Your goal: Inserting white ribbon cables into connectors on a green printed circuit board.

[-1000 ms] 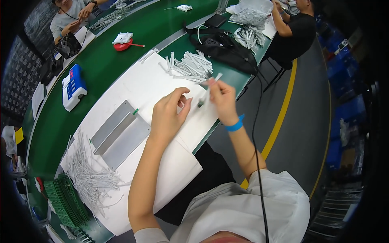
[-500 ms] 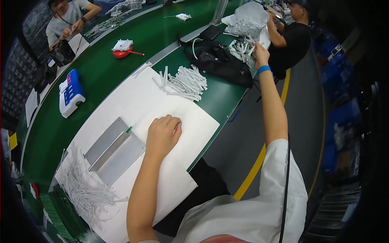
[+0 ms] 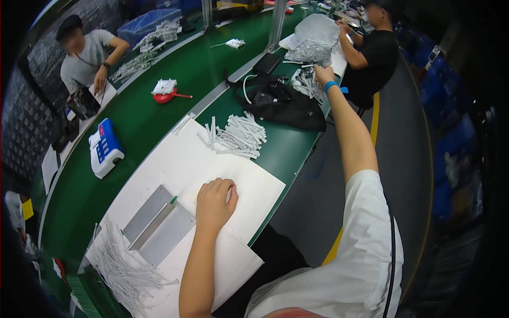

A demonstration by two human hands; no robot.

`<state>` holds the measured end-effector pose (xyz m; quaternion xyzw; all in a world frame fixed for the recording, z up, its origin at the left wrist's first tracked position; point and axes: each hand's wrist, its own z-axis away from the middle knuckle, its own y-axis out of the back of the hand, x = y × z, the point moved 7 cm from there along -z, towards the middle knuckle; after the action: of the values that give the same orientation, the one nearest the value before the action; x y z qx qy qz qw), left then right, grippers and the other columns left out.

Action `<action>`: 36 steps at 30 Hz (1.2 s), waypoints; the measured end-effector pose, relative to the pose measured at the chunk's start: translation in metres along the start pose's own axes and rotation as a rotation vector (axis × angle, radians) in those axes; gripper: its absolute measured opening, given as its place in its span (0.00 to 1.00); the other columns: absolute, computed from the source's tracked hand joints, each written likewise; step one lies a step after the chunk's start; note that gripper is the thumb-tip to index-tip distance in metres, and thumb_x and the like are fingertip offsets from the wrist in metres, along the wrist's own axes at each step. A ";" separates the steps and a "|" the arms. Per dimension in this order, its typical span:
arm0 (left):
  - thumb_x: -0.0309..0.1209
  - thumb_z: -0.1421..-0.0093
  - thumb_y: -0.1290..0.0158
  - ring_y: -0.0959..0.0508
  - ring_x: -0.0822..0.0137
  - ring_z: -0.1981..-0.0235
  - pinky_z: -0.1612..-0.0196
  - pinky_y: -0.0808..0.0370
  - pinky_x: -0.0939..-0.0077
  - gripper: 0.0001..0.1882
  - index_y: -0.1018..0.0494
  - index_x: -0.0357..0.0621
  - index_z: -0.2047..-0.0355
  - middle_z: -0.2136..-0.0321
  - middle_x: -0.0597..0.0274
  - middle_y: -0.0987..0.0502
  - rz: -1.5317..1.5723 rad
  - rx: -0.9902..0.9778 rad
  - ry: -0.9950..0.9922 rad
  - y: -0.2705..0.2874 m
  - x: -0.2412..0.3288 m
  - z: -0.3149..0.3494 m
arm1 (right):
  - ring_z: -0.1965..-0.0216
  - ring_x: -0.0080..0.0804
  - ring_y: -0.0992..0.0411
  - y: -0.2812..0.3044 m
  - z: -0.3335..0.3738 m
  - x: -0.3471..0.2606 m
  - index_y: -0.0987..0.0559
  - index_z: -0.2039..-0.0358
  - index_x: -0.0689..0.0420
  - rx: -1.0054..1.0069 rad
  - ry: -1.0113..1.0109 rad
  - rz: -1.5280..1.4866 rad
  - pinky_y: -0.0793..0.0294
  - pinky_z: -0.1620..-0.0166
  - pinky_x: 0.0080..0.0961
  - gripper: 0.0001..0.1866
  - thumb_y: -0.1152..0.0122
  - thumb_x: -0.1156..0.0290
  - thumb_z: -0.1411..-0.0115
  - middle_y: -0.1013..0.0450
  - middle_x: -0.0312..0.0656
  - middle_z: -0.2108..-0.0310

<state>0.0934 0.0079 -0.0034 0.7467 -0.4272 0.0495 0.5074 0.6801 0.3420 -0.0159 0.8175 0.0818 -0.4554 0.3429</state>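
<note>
While the left hand (image 3: 214, 204) rests loosely curled and empty-looking on the white sheet (image 3: 175, 159), the right hand (image 3: 322, 74) is stretched far ahead-right into the far strip pile (image 3: 308, 82); can't tell its grip. Nearer loose strips (image 3: 238, 137) lie just ahead of the left, long axes mostly left-right.

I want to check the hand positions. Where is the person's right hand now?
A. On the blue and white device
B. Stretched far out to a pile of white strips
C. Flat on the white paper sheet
B: the right hand reaches the far pile of white strips.
</note>
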 end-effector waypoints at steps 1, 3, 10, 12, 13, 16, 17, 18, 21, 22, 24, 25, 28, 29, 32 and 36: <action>0.26 0.43 0.40 0.23 0.57 0.71 0.65 0.29 0.63 0.03 0.24 0.43 0.70 0.74 0.59 0.24 -0.028 -0.009 0.044 0.003 -0.007 0.005 | 0.76 0.36 0.21 -0.019 0.022 -0.011 0.25 0.46 0.70 -0.081 -0.009 -0.010 0.22 0.73 0.29 0.36 0.30 0.53 0.46 0.21 0.48 0.67; 0.26 0.43 0.40 0.23 0.56 0.71 0.64 0.29 0.63 0.04 0.25 0.43 0.70 0.74 0.59 0.23 -0.075 -0.021 0.092 0.010 -0.013 0.016 | 0.56 0.45 0.21 -0.040 0.077 -0.048 0.28 0.41 0.68 -0.117 -0.014 0.081 0.21 0.53 0.36 0.41 0.29 0.50 0.46 0.22 0.54 0.52; 0.27 0.43 0.40 0.25 0.55 0.75 0.66 0.30 0.60 0.05 0.26 0.41 0.71 0.77 0.56 0.25 -0.078 0.090 0.044 0.017 -0.007 0.015 | 0.48 0.55 0.26 0.031 0.099 -0.152 0.24 0.46 0.64 0.102 0.258 -0.201 0.26 0.45 0.45 0.36 0.30 0.52 0.49 0.25 0.60 0.50; 0.26 0.44 0.41 0.27 0.56 0.79 0.70 0.31 0.61 0.05 0.26 0.40 0.72 0.80 0.56 0.27 -0.007 0.124 -0.032 0.000 0.007 0.007 | 0.56 0.50 0.22 0.058 0.098 -0.163 0.21 0.50 0.62 0.157 0.334 -0.357 0.23 0.51 0.43 0.28 0.32 0.57 0.46 0.21 0.53 0.60; 0.27 0.43 0.41 0.25 0.54 0.76 0.67 0.30 0.60 0.05 0.26 0.41 0.72 0.78 0.56 0.25 -0.011 0.075 0.013 0.000 0.004 0.007 | 0.58 0.49 0.22 0.054 0.113 -0.187 0.21 0.51 0.61 0.115 0.344 -0.494 0.23 0.52 0.43 0.26 0.32 0.58 0.45 0.21 0.51 0.62; 0.26 0.42 0.41 0.24 0.52 0.74 0.65 0.29 0.58 0.04 0.26 0.41 0.71 0.76 0.55 0.25 -0.027 0.054 0.052 0.014 -0.004 0.019 | 0.64 0.35 0.23 0.043 0.227 -0.277 0.21 0.56 0.60 0.058 0.482 -0.803 0.22 0.59 0.30 0.11 0.38 0.69 0.37 0.22 0.44 0.64; 0.26 0.42 0.42 0.24 0.53 0.73 0.65 0.29 0.58 0.03 0.25 0.41 0.70 0.76 0.55 0.24 -0.070 0.048 0.017 0.019 -0.002 0.024 | 0.66 0.32 0.24 0.039 0.270 -0.302 0.21 0.57 0.59 -0.024 0.475 -0.852 0.23 0.61 0.28 0.09 0.40 0.69 0.35 0.23 0.44 0.63; 0.26 0.42 0.42 0.24 0.53 0.72 0.65 0.30 0.58 0.02 0.24 0.41 0.70 0.75 0.55 0.24 -0.102 0.038 -0.032 0.020 0.005 0.025 | 0.66 0.31 0.25 0.039 0.308 -0.319 0.21 0.59 0.58 -0.079 0.534 -0.934 0.24 0.65 0.27 0.07 0.41 0.70 0.33 0.24 0.43 0.63; 0.26 0.41 0.42 0.23 0.53 0.68 0.63 0.29 0.59 0.02 0.23 0.40 0.68 0.73 0.55 0.23 -0.068 -0.066 0.011 0.033 0.031 0.058 | 0.66 0.33 0.25 0.025 0.436 -0.335 0.22 0.64 0.59 -0.331 0.658 -0.911 0.26 0.65 0.27 0.05 0.39 0.71 0.35 0.26 0.44 0.64; 0.26 0.40 0.42 0.23 0.53 0.66 0.62 0.29 0.60 0.03 0.22 0.40 0.67 0.71 0.55 0.23 0.007 -0.048 0.057 0.046 0.043 0.076 | 0.67 0.35 0.25 0.008 0.470 -0.330 0.21 0.66 0.59 -0.444 0.674 -0.913 0.26 0.65 0.29 0.07 0.36 0.69 0.36 0.26 0.44 0.66; 0.25 0.40 0.41 0.22 0.54 0.64 0.59 0.28 0.62 0.03 0.21 0.40 0.66 0.69 0.53 0.20 0.095 -0.023 0.139 0.078 0.072 0.125 | 0.72 0.35 0.27 0.000 0.529 -0.313 0.20 0.68 0.56 -0.532 0.688 -0.794 0.28 0.67 0.29 0.08 0.33 0.66 0.39 0.27 0.40 0.72; 0.23 0.42 0.40 0.20 0.56 0.65 0.60 0.25 0.64 0.04 0.20 0.40 0.65 0.69 0.54 0.19 0.156 0.028 0.154 0.097 0.087 0.154 | 0.74 0.35 0.28 0.003 0.547 -0.303 0.20 0.70 0.55 -0.521 0.667 -0.804 0.29 0.69 0.29 0.08 0.32 0.65 0.39 0.28 0.40 0.74; 0.29 0.37 0.40 0.21 0.63 0.69 0.63 0.24 0.69 0.09 0.21 0.38 0.59 0.69 0.55 0.20 0.493 -0.017 0.530 0.119 0.080 0.280 | 0.80 0.36 0.30 -0.011 0.557 -0.268 0.20 0.76 0.58 -0.523 0.566 -0.742 0.31 0.74 0.30 0.15 0.33 0.62 0.38 0.28 0.42 0.80; 0.32 0.32 0.41 0.24 0.65 0.69 0.62 0.26 0.69 0.09 0.23 0.39 0.57 0.69 0.57 0.22 0.660 -0.035 0.694 0.117 0.082 0.325 | 0.81 0.37 0.30 -0.014 0.551 -0.263 0.20 0.78 0.59 -0.542 0.481 -0.806 0.32 0.74 0.30 0.17 0.33 0.62 0.37 0.28 0.43 0.82; 0.30 0.31 0.44 0.26 0.69 0.71 0.67 0.29 0.76 0.06 0.25 0.40 0.62 0.72 0.58 0.24 0.859 0.278 0.807 0.116 0.076 0.422 | 0.80 0.41 0.28 -0.019 0.558 -0.269 0.19 0.76 0.58 -0.641 0.529 -0.619 0.31 0.73 0.34 0.18 0.36 0.57 0.36 0.27 0.45 0.82; 0.31 0.29 0.48 0.28 0.70 0.74 0.67 0.29 0.75 0.08 0.28 0.40 0.66 0.75 0.58 0.25 0.863 0.508 0.931 0.105 0.077 0.453 | 0.76 0.44 0.24 -0.027 0.580 -0.270 0.18 0.74 0.54 -0.772 0.731 -0.349 0.27 0.70 0.39 0.17 0.40 0.56 0.36 0.23 0.42 0.80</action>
<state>-0.0937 -0.4126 -0.1069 0.5061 -0.3991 0.6621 0.3824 0.1142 0.0418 -0.0154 0.7116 0.4905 -0.1293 0.4862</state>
